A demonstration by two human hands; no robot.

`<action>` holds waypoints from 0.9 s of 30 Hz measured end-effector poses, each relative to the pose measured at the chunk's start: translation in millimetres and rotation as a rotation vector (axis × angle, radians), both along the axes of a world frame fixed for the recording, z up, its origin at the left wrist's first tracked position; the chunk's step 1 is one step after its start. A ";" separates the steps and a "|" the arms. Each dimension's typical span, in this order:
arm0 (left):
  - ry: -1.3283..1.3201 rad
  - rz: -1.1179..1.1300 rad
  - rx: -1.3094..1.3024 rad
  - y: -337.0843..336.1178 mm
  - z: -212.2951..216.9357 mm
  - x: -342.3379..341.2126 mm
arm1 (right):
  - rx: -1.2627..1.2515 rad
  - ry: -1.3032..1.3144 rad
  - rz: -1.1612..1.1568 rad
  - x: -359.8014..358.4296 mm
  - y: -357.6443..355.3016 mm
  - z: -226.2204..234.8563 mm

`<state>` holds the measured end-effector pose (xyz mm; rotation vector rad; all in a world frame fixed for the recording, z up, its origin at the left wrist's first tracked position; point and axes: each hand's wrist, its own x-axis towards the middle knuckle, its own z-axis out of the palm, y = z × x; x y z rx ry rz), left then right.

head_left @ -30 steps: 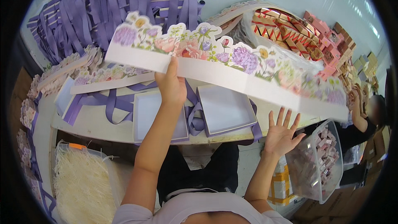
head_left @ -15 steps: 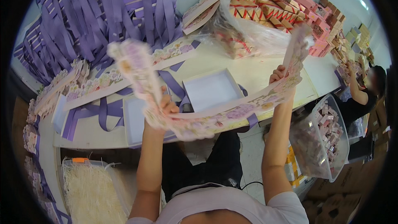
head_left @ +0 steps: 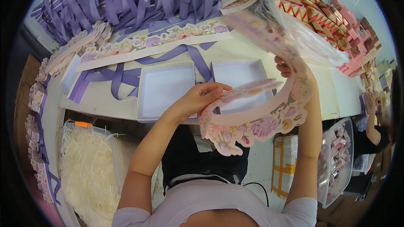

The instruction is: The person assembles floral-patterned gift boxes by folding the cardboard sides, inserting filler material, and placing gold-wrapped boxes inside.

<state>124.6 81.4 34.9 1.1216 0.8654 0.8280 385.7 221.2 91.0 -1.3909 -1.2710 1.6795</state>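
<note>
I hold a long card strip printed with pink and purple flowers (head_left: 269, 120), bent into a curved loop in front of me. My left hand (head_left: 201, 96) pinches one end of the strip near its scalloped edge. My right hand (head_left: 285, 68) grips the strip further along, behind the curve, and is partly hidden by it. Below the strip, two shallow white box trays (head_left: 165, 89) (head_left: 240, 73) lie side by side on the white table (head_left: 105, 98), with purple ribbon (head_left: 198, 61) running between them.
Another flowered strip (head_left: 155, 44) lies flat across the table. Many purple ribbons (head_left: 126, 0) hang at the back. Stacks of flowered cards (head_left: 35, 96) line the left edge. A bin of white shredded paper (head_left: 86, 168) sits lower left, pink boxes (head_left: 341, 21) at right, another person (head_left: 376, 128) far right.
The flowered strip was held up flat and wide a second ago. I have since bent it into a loop and brought its ends together, lower and closer to me.
</note>
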 end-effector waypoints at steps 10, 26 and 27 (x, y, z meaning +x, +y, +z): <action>0.170 -0.093 0.100 10.7 -1.5 -6.3 | 0.267 0.063 -0.162 -16.5 40.2 5.8; 0.397 0.232 0.186 49.8 35.3 21.4 | 0.445 0.179 -0.258 -12.1 92.2 6.1; 0.481 0.230 0.171 53.9 34.5 21.2 | 0.417 0.172 -0.257 -13.6 93.0 3.0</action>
